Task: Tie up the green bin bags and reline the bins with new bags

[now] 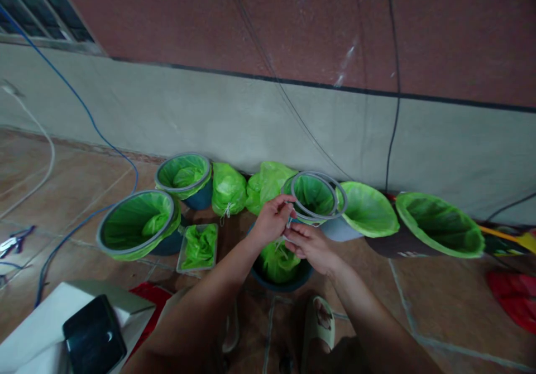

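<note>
A dark blue bin (281,288) stands on the floor just in front of me, with a green plastic garbage bag (280,268) bunched inside it. Above the bin, my left hand (270,220) pinches a thin white drawstring (278,244) of the bag. My right hand (310,245) is close beside it, its fingers also closed on the drawstring. The fingers partly cover the string and the top of the bag. Just beyond my hands sits a lined bin with a loose grey ring (343,198) over its rim.
Along the wall stand lined bins (136,223), (184,173), a green-lined bin (368,209) and a wide dark bin (439,226). Tied green bags (229,187) lean between them. A clear tub (199,248) holds crumpled green plastic. A phone (94,335) rests on a white box (69,301); a blue cable (79,229) crosses the tiles.
</note>
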The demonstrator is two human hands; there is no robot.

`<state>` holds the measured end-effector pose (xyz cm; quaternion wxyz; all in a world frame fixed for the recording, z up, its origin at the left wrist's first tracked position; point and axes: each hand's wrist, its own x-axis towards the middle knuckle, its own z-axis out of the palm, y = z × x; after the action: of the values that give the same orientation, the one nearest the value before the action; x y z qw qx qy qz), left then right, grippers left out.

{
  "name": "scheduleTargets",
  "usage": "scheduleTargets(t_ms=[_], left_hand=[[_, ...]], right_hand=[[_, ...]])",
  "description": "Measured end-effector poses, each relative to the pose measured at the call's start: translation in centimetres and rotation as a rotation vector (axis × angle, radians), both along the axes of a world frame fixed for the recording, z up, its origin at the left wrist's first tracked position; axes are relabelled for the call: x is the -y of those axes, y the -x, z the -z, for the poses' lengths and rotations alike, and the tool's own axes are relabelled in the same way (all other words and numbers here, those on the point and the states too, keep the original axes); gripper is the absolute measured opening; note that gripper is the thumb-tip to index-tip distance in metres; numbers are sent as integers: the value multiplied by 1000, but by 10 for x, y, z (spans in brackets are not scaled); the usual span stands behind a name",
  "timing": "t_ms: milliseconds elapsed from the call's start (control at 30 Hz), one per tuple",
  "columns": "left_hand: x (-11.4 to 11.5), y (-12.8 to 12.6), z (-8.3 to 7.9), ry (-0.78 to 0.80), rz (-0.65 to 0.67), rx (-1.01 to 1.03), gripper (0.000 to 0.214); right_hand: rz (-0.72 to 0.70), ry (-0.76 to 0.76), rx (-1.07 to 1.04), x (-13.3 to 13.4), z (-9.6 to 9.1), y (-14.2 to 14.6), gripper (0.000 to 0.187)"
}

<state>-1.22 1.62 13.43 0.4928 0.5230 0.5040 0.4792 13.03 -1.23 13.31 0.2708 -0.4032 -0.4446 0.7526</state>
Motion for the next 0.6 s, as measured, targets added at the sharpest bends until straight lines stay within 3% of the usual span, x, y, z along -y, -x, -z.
scheduleTargets(t_ms=[100,267,333,500,600], left_hand=[[3,-9,22,86,-63,-85,25],[18,-21,45,58,372,-317,28],[20,-22,48,64,343,-351,28],[12,-21,58,259,98,-330,30],[13,-26,60,240,178,-332,28]], right_hand=[[158,17,-111,-11,-3,-12,39],[359,52,-195,-28,-2,-34,35],[418,52,-204,-31,-1,-40,34],[555,-20,-230,-27,-5,-36,40],[512,-42,-276,-20,-11,-20,43]])
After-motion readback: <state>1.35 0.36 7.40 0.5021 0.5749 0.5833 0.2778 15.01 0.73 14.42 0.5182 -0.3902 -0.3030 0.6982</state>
